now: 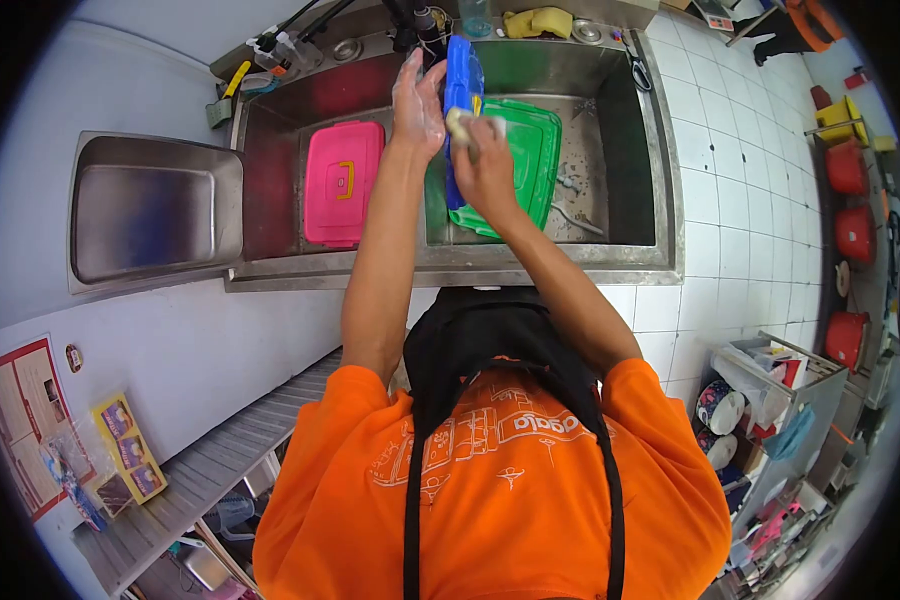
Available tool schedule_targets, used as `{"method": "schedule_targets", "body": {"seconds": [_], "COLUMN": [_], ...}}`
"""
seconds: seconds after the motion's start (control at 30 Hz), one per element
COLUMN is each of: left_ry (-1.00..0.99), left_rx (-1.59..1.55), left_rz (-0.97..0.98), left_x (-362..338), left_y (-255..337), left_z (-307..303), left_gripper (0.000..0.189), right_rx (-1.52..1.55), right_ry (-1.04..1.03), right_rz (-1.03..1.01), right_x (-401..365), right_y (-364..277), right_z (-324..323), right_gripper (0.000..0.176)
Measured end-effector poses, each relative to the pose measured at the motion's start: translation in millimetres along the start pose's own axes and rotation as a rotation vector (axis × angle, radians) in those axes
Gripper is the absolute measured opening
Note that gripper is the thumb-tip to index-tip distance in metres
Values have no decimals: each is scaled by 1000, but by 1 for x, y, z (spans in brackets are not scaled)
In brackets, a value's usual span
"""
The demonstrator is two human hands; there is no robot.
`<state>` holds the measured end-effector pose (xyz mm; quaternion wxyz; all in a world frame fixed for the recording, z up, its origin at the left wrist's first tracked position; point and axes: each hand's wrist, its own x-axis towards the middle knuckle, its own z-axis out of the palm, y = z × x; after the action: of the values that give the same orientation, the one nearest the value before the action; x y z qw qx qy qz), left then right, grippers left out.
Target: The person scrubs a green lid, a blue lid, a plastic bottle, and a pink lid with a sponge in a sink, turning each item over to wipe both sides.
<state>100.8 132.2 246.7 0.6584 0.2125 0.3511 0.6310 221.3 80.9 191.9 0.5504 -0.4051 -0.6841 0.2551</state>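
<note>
Pinching one pale sponge in the fingers of the right hand at one blue lid just left of them, on edge and lengthwise forward, with loosely spread fingers of the left hand equally near across it, one green lid beneath and one pink lid farther left.

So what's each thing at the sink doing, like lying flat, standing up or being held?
Blue lid: tipped up on edge
Left hand: open, soapy
Right hand: closed around a sponge
Pink lid: lying in the left basin
Green lid: lying in the right basin
Yellow cloth: crumpled behind the right basin
Scissors: lying beside the right basin
</note>
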Motion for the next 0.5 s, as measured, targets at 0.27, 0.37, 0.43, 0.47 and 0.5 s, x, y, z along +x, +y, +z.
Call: {"method": "schedule_targets", "body": {"seconds": [0.27, 0.37, 0.43, 0.47, 0.5], "left_ry": [208, 69, 89, 93, 101], "left_rx": [82, 35, -29, -28, 39], "left_rz": [161, 70, 4, 0, 49], "left_x": [-4, 11, 5, 4, 3], "left_y": [-35, -44, -47, -51, -61], "left_z": [16, -9, -10, -8, -9], "left_gripper": [45, 38, 34, 34, 34], "right_rx": [-112, -288, -257, -226, -275], "right_ry": [13, -100, -148, -186, -201], "right_rz": [78, -29, 35, 111, 64], "right_x": [24, 3, -18, -27, -22], "right_y": [4, 8, 11, 15, 31], "right_z": [-2, -7, -14, -16, -12], "right_gripper": [30, 28, 27, 26, 24]}}
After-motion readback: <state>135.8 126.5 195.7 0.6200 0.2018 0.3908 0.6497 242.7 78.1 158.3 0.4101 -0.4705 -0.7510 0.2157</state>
